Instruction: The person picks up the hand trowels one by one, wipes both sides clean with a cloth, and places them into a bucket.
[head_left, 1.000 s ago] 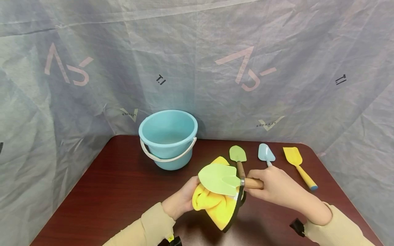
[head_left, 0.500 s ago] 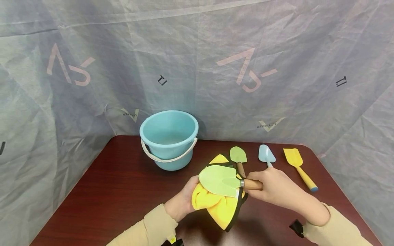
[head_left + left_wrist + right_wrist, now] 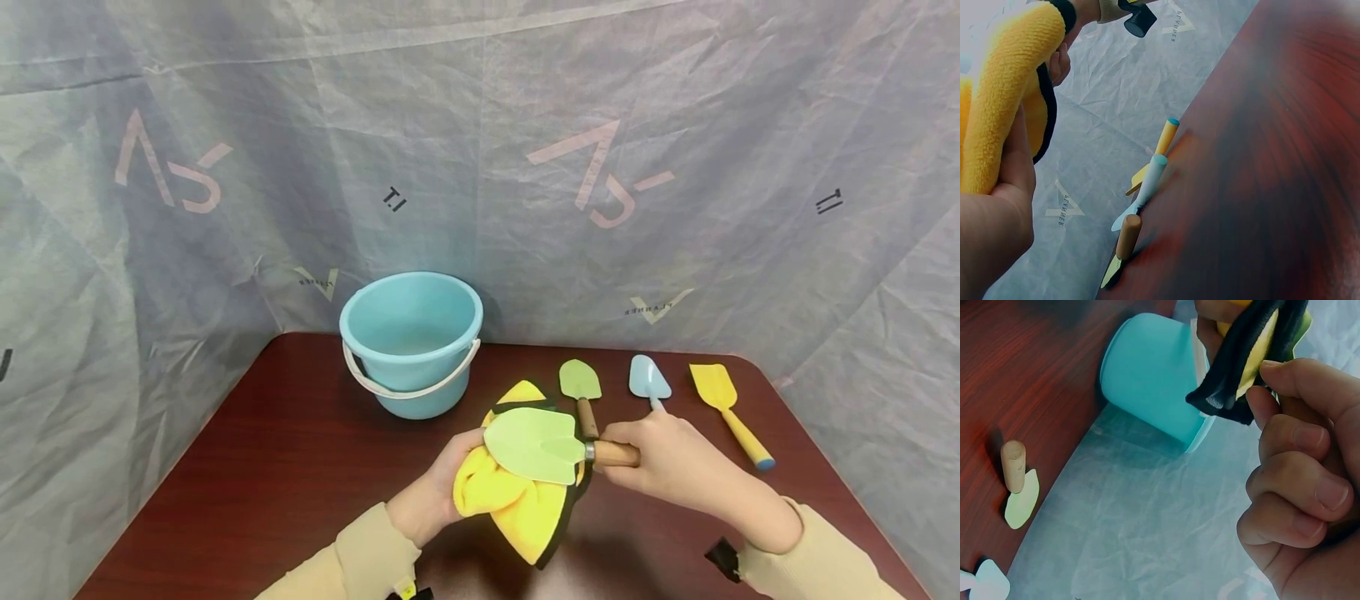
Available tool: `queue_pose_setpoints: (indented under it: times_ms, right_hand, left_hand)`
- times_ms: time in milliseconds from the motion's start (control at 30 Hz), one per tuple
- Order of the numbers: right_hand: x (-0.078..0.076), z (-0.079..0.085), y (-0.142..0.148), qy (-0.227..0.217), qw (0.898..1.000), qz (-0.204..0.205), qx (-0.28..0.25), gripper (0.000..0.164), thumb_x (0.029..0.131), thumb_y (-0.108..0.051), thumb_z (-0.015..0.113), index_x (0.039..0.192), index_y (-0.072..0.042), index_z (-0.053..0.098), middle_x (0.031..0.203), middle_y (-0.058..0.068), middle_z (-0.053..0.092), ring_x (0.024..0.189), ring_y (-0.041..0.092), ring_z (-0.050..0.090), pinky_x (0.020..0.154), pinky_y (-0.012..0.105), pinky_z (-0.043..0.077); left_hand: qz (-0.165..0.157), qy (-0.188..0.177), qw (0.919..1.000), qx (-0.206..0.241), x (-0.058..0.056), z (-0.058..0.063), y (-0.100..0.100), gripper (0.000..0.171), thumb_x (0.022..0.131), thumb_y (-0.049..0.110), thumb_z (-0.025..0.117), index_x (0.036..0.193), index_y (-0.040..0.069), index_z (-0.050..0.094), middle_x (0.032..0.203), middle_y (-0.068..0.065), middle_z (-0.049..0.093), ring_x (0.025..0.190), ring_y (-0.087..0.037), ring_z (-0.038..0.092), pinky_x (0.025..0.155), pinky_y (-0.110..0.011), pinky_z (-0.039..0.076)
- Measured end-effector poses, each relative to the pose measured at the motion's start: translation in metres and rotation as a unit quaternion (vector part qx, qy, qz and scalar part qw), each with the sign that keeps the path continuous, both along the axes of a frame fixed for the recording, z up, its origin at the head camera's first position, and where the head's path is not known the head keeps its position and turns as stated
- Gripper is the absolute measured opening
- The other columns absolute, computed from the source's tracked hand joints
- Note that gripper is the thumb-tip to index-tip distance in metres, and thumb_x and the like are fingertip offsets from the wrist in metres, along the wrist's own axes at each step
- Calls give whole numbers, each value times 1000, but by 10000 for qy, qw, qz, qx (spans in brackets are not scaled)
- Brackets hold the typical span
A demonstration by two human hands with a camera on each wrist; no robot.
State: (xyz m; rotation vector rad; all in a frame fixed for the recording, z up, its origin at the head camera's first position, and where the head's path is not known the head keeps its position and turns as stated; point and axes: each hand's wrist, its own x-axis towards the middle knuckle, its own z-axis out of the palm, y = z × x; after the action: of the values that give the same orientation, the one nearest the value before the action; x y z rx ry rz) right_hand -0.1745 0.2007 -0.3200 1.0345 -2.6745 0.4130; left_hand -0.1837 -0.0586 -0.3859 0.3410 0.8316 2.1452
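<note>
Over the table (image 3: 262, 467), the left hand (image 3: 435, 492) holds a bunched cloth (image 3: 491, 485) from the left side, while the right hand (image 3: 663, 460) comes in from the right, its fingers curled round the handle of a trowel (image 3: 532, 446). The trowel's broad blade is pale green, its handle light wood; the cloth is plush yellow edged in black. From the right-hand grip, the blade points toward the table's left edge and lies across the cloth, near the left hand.
</note>
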Motion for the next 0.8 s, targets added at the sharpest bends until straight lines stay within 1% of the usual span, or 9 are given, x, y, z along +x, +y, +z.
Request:
queue_pose_setpoints:
  times_ms: [167, 300, 433, 567, 667, 800]
  right_hand:
    - [1, 0, 1, -17, 10000, 43, -8, 35, 68, -22, 70, 57, -26, 38, 53, -20, 17, 47, -7, 18, 40, 12, 22]
    - [3, 1, 2, 34, 9999, 90, -77, 34, 68, -21, 70, 57, -27, 38, 53, -20, 18, 47, -8, 19, 40, 12, 24]
    - [3, 0, 3, 36, 9999, 74, -97, 34, 67, -20, 70, 57, -27, 38, 53, -21, 20, 46, -9, 20, 40, 12, 25]
    - [2, -1, 4, 37, 10000, -19, -56, 34, 66, -21, 70, 58, -29, 38, 53, -23, 20, 46, -9, 22, 40, 13, 26]
    - [2, -2, 4, 39, 10000, -70, -33, 35, 66, -22, 70, 58, -30, 37, 53, -23, 19, 46, -8, 22, 40, 13, 27]
    - [3, -1, 5, 70, 10000, -33, -50, 35, 66, -21, 70, 59, -29, 37, 53, -23, 20, 46, -8, 22, 40, 13, 26]
  left_hand:
    - [175, -65, 9995, -250, 1, -1, -8, 25, 86, 19, 31, 102, 5, 44, 95, -1, 59, 87, -8, 60, 79, -20, 48]
    - [290, -130, 9990, -326, 1, 1, -14, 23, 88, 17, 30, 101, 4, 43, 94, -1, 59, 87, -8, 61, 78, -20, 49]
    - [289, -189, 9992, -208, 2, 3, -22, 24, 91, 16, 26, 102, 4, 44, 96, -2, 60, 90, -10, 61, 80, -22, 49]
    - [249, -289, 9993, 0, 4, 6, -30, 25, 91, 14, 24, 104, 3, 43, 99, -4, 61, 93, -12, 61, 82, -25, 49]
    - [234, -336, 9991, 125, 5, 6, -36, 25, 91, 14, 25, 104, 3, 44, 100, -5, 61, 95, -14, 61, 84, -27, 48]
    - [225, -376, 9989, 159, 7, 6, -43, 24, 91, 14, 28, 103, 3, 45, 99, -5, 62, 95, -15, 61, 85, -28, 47]
